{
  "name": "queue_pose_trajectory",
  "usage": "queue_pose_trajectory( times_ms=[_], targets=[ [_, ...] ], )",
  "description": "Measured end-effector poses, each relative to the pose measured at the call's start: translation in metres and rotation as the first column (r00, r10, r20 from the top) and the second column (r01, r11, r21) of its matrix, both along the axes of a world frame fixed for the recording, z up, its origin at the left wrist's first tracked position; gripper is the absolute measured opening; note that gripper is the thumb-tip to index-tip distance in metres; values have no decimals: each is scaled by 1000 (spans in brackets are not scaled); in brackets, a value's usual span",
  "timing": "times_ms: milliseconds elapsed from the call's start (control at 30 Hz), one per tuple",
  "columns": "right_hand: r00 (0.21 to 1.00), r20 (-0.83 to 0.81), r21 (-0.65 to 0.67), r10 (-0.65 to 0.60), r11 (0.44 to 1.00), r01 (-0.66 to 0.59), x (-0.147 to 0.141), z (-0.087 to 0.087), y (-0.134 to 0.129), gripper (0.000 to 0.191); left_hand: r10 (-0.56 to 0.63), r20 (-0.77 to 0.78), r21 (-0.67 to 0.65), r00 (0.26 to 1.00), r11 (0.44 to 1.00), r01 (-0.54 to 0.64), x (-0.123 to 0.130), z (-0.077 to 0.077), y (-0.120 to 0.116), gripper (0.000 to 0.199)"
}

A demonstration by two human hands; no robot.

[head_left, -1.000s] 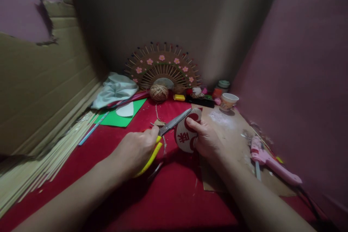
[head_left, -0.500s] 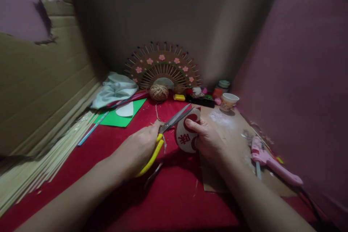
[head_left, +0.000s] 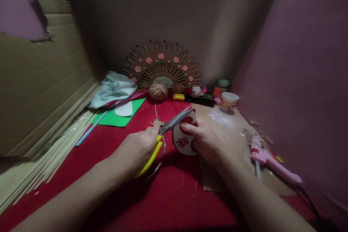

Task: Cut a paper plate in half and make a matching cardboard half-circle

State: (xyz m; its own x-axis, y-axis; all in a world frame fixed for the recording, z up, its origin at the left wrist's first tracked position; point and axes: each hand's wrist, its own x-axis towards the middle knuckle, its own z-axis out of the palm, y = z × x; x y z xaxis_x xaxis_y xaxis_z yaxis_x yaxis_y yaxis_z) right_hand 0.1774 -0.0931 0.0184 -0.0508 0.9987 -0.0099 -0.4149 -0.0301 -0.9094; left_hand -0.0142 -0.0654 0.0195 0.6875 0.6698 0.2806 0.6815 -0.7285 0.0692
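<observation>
Our left hand (head_left: pixel 140 148) grips the yellow-handled scissors (head_left: pixel 169 125); our right hand (head_left: pixel 208 137) pinches the printed piece (head_left: pixel 183 143), which sits between both hands

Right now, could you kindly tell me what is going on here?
A person's left hand holds yellow-handled scissors, their blades by the upper edge of a rounded, red-and-white piece held in the right hand. A pink glue gun lies on cardboard to the right; a flowered fan stands behind.

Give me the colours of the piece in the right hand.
The piece in the right hand: whitish with dark red markings, shown in the head view.
</observation>
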Motion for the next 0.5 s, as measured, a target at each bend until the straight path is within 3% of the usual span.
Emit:
queue_pose_trajectory(
  times_ms=[167, 367, 500],
  targets=[
    [999, 33, 15, 7, 1000, -8, 1, 0, 0, 19, 27, -83, 45, 996, 999, -23, -1, 2, 0, 42],
    [1000, 9, 18, 19, 1000, -20, 2, 0, 2, 23, 36, -160, 42, 986, 999, -29, -1, 15, -4, 30],
    [999, -47, 41, 26, 999, -24, 3, 4, 3, 22, 61, -75, -7, 995, 998, -62, -4, 19, -5, 27]
  ],
)
